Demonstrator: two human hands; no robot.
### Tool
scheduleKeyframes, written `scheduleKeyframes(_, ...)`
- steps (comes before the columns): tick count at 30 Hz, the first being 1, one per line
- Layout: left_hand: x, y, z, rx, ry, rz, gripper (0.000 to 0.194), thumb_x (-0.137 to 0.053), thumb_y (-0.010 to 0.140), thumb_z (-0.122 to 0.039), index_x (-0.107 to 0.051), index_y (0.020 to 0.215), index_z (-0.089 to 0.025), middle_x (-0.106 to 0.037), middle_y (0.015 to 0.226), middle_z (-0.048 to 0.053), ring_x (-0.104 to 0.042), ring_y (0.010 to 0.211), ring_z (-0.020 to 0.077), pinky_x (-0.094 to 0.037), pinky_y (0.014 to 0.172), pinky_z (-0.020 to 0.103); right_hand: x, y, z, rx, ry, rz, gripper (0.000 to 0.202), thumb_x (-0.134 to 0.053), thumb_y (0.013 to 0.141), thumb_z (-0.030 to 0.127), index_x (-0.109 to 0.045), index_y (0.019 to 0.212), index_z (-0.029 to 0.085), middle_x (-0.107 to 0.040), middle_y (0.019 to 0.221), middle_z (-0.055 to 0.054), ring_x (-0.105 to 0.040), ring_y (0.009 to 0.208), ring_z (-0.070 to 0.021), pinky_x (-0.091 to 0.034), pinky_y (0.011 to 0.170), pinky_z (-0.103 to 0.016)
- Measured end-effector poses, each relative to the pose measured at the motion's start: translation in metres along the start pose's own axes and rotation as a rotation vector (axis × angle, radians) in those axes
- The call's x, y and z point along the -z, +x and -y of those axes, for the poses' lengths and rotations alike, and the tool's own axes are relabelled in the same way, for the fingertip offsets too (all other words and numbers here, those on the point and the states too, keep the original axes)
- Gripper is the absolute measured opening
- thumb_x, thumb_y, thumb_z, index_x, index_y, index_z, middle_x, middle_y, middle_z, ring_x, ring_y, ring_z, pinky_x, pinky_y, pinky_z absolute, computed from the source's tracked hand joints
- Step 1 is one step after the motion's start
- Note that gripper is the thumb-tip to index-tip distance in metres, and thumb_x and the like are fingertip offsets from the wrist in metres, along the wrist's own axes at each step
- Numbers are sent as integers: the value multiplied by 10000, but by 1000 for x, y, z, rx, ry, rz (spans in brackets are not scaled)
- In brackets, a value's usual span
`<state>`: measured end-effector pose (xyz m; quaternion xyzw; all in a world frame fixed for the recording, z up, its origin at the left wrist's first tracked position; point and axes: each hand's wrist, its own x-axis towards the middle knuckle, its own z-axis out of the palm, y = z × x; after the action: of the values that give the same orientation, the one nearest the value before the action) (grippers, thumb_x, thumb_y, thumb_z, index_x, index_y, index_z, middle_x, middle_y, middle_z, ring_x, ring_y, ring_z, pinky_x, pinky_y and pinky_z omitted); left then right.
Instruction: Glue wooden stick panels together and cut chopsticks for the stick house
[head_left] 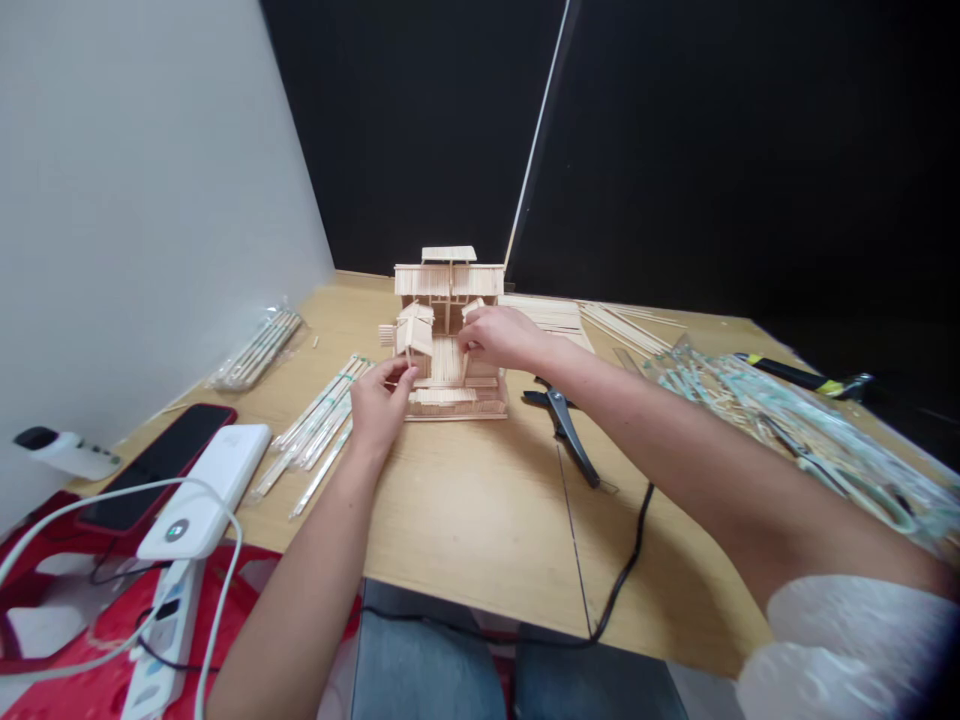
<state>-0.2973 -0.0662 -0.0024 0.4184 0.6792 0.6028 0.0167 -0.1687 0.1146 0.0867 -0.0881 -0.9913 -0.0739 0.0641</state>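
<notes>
Pale wood: model house [448, 345], upright on the table [480, 500], center of view, past table mid. L hand [379, 405] at model's 7 o'clock, thumb and forefinger pinched close at a thin post below the small front roof; firmness of grip n/a, can't tell. R hand [491, 338] at model's 3 o'clock, fingers curled in at the small roof on that side; fingertips partly hidden, can't tell if gripping.

Surroundings, clock taken from model: stick packets [319, 425], approx. 8 o'clock; bagged bundle [262, 345], approx. 9. Phone [161, 465] and white power bank [206, 490], 8 o'clock, farther out, nr. table edge. Blk/gray hand tool [571, 435], 4 o'clock, apart from model. Loose sticks [630, 325], 3 o'clock. Scissors [832, 475] amid plastic wrappers [795, 400], approx. 4 o'clock, well out.
</notes>
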Motion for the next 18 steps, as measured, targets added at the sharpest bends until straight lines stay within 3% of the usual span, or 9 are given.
scheduleKeyframes(18,0,1,3,7,-11,5,261,-639,814,-380,-737,926,-166,-753,869,63,-673,695,162,-534,663,272,1,-2,0,21,-1,-24,195,-587,769,126,-750,834,209,-667,878,-52,-553,812,-170,-269,594,-276)
